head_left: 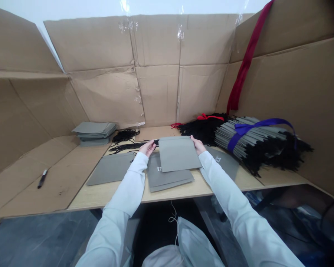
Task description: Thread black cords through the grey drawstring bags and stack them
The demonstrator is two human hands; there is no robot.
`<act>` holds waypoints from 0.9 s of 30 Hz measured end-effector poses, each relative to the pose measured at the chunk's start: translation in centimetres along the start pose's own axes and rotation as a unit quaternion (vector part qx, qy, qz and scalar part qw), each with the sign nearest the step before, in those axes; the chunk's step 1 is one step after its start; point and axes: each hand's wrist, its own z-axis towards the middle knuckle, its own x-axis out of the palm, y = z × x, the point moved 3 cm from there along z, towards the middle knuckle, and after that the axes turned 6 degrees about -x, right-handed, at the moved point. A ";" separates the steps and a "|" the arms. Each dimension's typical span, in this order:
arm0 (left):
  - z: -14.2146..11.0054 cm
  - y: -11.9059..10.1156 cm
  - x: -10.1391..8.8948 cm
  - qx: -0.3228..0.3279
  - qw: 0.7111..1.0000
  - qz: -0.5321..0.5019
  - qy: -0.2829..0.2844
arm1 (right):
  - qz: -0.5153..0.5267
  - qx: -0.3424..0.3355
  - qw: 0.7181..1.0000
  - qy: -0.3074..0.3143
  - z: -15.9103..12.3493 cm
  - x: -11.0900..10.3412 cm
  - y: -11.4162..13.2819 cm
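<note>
A flat grey bag point(179, 155), blank on the side facing me, is held up in front of me. My right hand point(198, 145) grips its upper right corner, thumb on top. At its upper left, my left hand point(148, 148) pinches a short piece of black cord point(156, 142) beside the edge. Below it, overlapping grey bags point(169, 181) with partly covered white lettering lie on the table. Another grey bag point(111, 168) rests to the left, and a lettered grey bag point(225, 163) lies partly behind my right forearm.
Grey pieces are stacked point(96, 131) at the back left, near black cords point(125, 135). A bundle of grey bags point(239, 135) tied with blue ribbon point(242, 129) sits right, beside a black cord heap point(200, 128). A marker point(42, 179) lies left. Cardboard walls point(158, 92) surround the table.
</note>
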 end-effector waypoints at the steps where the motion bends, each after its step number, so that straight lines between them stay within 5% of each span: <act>1: 0.0 0.0 0.0 0.012 1.000 -0.005 0.000 | -0.002 0.002 1.000 0.000 0.0 0.0 0.0; 6: -0.2 -0.2 0.0 0.039 0.998 -0.043 -0.001 | -0.005 0.023 1.000 -0.005 -0.2 0.2 0.0; 12: -1.0 0.5 1.3 -0.049 0.989 -0.130 0.044 | 0.015 0.069 0.997 0.020 -1.0 1.0 -0.1; 17: -1.5 0.8 1.6 -0.057 0.988 -0.136 0.055 | 0.000 0.078 0.997 0.008 -1.0 0.9 -0.2; 27: -0.1 0.3 0.1 0.120 0.987 0.085 -0.061 | 0.011 0.043 0.999 -0.012 -0.6 0.3 -0.1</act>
